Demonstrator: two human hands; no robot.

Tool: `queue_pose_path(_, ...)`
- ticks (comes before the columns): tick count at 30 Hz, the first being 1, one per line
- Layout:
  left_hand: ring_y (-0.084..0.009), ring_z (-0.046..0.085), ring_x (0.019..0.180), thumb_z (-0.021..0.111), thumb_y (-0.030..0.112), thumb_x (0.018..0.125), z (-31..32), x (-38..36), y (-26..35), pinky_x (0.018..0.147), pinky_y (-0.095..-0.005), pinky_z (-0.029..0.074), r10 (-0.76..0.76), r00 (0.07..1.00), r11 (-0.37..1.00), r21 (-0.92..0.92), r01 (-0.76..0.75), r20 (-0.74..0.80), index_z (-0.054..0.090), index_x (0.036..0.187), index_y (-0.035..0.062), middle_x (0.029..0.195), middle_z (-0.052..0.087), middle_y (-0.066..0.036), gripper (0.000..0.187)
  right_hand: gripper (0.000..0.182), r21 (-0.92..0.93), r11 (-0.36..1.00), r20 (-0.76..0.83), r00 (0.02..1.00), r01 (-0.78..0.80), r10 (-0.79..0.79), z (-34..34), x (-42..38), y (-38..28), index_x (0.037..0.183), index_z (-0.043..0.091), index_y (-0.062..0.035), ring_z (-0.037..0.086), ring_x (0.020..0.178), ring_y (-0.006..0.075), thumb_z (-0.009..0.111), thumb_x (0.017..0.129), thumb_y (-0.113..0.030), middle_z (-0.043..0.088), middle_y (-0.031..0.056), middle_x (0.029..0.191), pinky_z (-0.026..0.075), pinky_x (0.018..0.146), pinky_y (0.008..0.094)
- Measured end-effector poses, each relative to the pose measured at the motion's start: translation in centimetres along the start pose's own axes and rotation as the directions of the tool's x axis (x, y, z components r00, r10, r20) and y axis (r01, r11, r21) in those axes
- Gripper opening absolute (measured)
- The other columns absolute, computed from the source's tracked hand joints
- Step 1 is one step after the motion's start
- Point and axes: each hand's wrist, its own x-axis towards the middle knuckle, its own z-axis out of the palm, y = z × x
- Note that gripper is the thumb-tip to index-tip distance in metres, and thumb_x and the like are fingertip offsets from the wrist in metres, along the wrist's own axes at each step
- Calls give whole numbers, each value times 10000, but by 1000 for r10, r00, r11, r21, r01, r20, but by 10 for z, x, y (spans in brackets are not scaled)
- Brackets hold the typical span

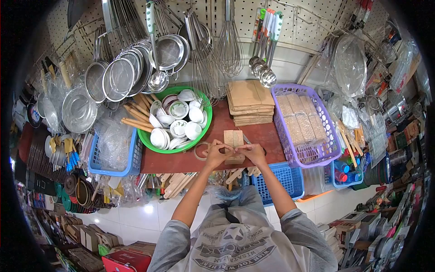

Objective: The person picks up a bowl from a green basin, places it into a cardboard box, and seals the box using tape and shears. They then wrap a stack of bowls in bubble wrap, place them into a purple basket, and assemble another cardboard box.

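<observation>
A small brown paper packet lies at the front edge of the red-brown table, its lower part between my hands. My left hand comes in from the left with thumb and fingertips pinched together over the packet. From the other side, my right hand is pinched too, its fingertips nearly meeting the left ones. What the fingertips hold is too small to make out. A roll of tape lies beside my left hand. Beyond my right hand, a thin metal tool is partly hidden.
A green basin of white bowls and wooden-handled items stands left. Behind are stacked brown paper bags; right is a purple basket with wrapped packs. Strainers, whisks and ladles hang above. A blue basket sits below.
</observation>
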Motion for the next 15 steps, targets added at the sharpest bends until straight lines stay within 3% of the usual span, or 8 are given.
queue_pose_path(5,-218,494,989,848,280,718,3,1,-9,889,-385,357,27,1000,999,35,-26,-13,793,889,227,938,526,-9,187,187,-107,992,-51,996,65,-71,2,4,12,963,781,-35,668,755,71,745,870,-193,757,42,850,522,687,224)
queue_pose_path(8,-214,498,974,843,289,718,4,3,-11,887,-393,356,9,1000,998,57,-8,-24,798,866,239,917,536,-3,163,214,-240,969,-79,994,59,-80,1,0,-1,950,788,-66,687,725,86,764,847,-252,756,52,809,525,656,236)
queue_pose_path(11,-239,454,990,835,353,701,4,9,-21,862,-413,310,94,995,983,162,-90,-19,802,852,279,940,540,31,172,235,-315,949,-117,992,9,-49,1,-6,-16,926,795,-99,708,693,125,785,804,-300,750,63,771,535,632,265)
queue_pose_path(15,-241,452,1042,844,360,664,-7,7,10,916,-483,256,-10,1000,959,282,18,-27,803,809,295,962,565,53,164,234,-403,915,-178,982,-8,-70,4,-16,-40,908,798,-120,719,684,179,787,775,-313,745,75,763,546,635,301)
